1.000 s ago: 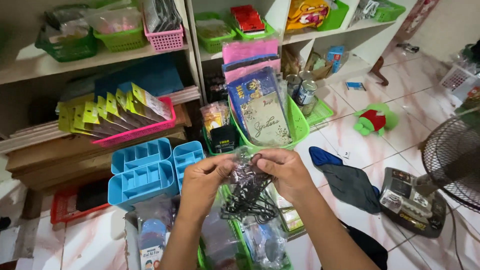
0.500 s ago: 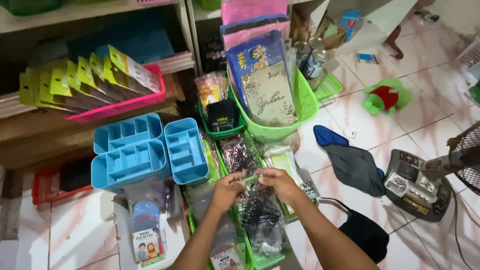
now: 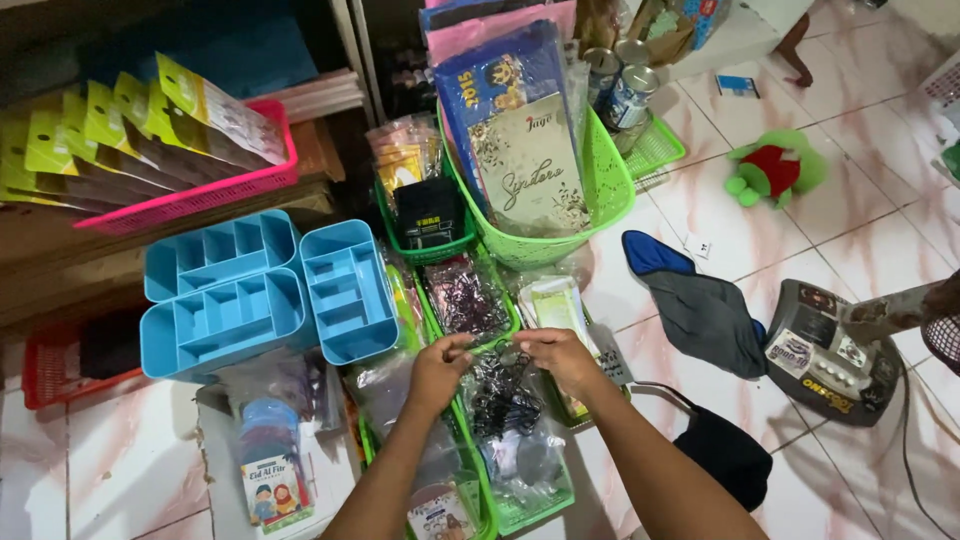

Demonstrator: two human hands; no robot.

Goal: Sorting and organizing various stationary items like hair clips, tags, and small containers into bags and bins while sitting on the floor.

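Holding a clear plastic bag of black hair ties [image 3: 503,392], you're pinching its top edge with both hands: left hand [image 3: 437,372] and right hand [image 3: 557,357]. It's hanging over a green basket [image 3: 520,505] on the floor, just below the blue divided trays [image 3: 262,292].
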